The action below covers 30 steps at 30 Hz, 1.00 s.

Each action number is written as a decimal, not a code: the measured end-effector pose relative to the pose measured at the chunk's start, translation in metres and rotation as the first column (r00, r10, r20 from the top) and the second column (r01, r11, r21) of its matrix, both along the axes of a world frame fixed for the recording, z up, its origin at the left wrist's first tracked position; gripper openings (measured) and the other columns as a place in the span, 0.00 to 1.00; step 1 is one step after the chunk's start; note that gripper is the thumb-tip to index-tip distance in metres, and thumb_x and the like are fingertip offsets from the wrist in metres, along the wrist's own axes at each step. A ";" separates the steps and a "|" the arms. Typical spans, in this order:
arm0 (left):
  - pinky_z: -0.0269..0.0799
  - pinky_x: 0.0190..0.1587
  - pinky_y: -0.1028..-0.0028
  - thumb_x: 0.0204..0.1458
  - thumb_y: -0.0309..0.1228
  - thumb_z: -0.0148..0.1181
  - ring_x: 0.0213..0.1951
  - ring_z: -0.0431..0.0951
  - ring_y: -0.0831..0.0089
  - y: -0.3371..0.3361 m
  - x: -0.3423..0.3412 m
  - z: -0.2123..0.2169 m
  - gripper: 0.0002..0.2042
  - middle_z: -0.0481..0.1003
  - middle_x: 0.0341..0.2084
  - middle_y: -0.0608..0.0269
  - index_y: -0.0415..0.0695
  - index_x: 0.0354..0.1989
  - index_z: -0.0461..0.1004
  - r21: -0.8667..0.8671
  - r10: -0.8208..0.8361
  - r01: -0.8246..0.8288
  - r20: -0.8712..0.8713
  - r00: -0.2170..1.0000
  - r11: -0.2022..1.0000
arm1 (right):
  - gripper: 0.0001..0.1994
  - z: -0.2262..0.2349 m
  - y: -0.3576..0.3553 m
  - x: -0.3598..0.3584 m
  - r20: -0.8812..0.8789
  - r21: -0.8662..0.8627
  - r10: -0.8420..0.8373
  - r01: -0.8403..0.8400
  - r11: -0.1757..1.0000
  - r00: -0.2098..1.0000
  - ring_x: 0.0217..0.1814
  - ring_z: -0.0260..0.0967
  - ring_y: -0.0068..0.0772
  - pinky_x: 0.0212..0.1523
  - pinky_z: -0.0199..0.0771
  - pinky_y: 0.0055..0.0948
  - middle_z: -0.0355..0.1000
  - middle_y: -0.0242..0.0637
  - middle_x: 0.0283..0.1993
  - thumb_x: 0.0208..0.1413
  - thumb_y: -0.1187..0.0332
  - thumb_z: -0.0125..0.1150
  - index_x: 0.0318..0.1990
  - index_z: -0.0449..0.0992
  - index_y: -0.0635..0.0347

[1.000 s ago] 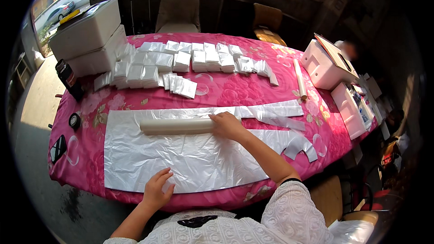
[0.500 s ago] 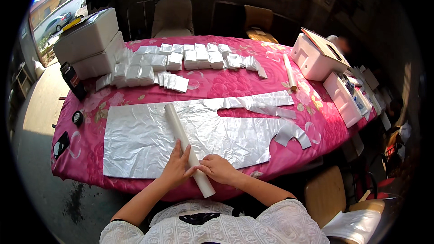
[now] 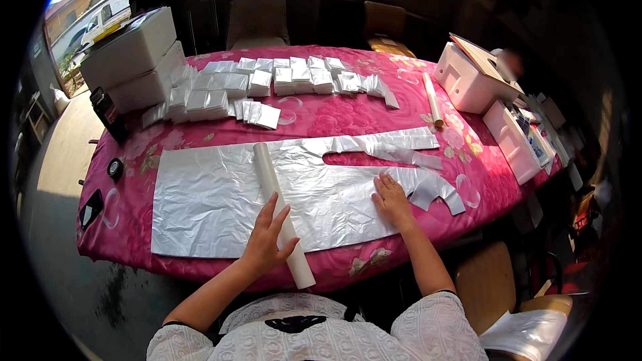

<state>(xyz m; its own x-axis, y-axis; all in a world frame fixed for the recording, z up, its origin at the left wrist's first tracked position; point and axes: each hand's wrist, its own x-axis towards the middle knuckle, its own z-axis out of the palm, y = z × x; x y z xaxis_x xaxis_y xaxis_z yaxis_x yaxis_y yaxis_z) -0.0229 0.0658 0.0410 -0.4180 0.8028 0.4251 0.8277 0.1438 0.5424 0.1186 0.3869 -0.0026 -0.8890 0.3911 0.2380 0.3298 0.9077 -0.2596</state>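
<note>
A white plastic apron (image 3: 207, 207), with a long cut-out and narrow straps toward its right end, lies flat but wrinkled on the table. Across its middle rests a white tube (image 3: 270, 177), slanting toward me, its near end past the table edge. My left hand (image 3: 266, 244) is at the tube's near half, fingers spread and touching its side without wrapping round it. Farther right, my right hand (image 3: 394, 206) lies flat on the apron below the cut-out, fingers extended, holding nothing. Whether the apron is one layer or several, I cannot tell.
Many folded white plastic packets (image 3: 227, 87) are stacked at the back. White foam boxes stand at the left (image 3: 134, 47) and right (image 3: 468, 83). Another tube (image 3: 433, 101), a black jar (image 3: 107, 115), its lid (image 3: 115, 170) and a phone (image 3: 91, 207) are on the pink tablecloth (image 3: 348, 120).
My right hand has left the tube and moved right onto the apron. My left hand stays by the tube, its fingers more spread. The tube has barely shifted.
</note>
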 end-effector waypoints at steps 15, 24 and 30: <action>0.45 0.62 0.56 0.45 0.45 0.59 0.62 0.43 0.36 0.019 0.006 -0.020 0.39 0.39 0.60 0.29 0.33 0.60 0.51 -0.252 0.078 -0.072 0.012 0.997 0.965 | 0.18 -0.022 0.111 0.088 -0.032 0.217 -0.615 0.606 0.765 0.788 0.61 0.57 0.43 0.64 0.45 0.42 0.65 0.46 0.55 0.54 0.66 0.44 0.49 0.70 0.65; 0.43 0.63 0.58 0.44 0.40 0.60 0.63 0.42 0.41 0.032 0.016 -0.028 0.35 0.41 0.62 0.35 0.35 0.59 0.54 -0.151 0.005 0.005 0.068 0.998 0.988 | 0.21 0.034 0.036 0.034 -0.115 0.219 -0.370 0.387 0.896 0.922 0.66 0.49 0.45 0.67 0.39 0.42 0.58 0.49 0.60 0.50 0.70 0.51 0.54 0.65 0.63; 0.44 0.63 0.57 0.45 0.40 0.58 0.63 0.42 0.40 0.041 0.019 -0.029 0.34 0.41 0.62 0.35 0.35 0.59 0.54 -0.186 0.010 0.001 0.059 0.998 0.982 | 0.26 -0.012 0.003 0.005 -0.027 -0.017 0.038 -0.038 0.999 0.999 0.66 0.48 0.46 0.65 0.45 0.36 0.54 0.50 0.63 0.52 0.61 0.51 0.57 0.62 0.65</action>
<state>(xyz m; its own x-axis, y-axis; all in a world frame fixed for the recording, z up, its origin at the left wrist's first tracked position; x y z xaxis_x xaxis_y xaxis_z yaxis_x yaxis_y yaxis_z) -0.0038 0.1066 0.0124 -0.4416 0.8638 0.2426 0.7941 0.2504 0.5538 0.1237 0.3895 -0.0151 -0.8967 0.3614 0.2555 0.2878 0.9147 -0.2838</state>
